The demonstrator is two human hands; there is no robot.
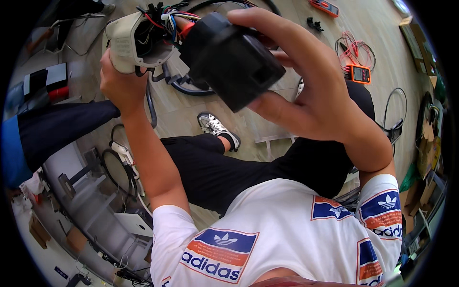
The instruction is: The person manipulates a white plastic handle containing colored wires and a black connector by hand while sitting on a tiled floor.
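Note:
My left hand [123, 85] is closed around a beige plastic housing [125, 44], whose open end faces right. From that opening a bundle of coloured wires [178, 20] runs to a black connector head [234, 62]. The connector is gripped by my right hand [318, 91], thumb below and fingers above, and is held up close in front of me. Its near face is square-edged with a small recess. The wire ends behind the connector are partly hidden by it. A thick black cable [184, 90] passes beneath the two parts.
On the floor to the right lie an orange meter [359, 73] with tangled leads and a black clip [314, 24]; another meter [326, 7] is farther off. Another person's dark trouser leg [71, 131] reaches in from the left. Cardboard boxes [416, 45] line the right side.

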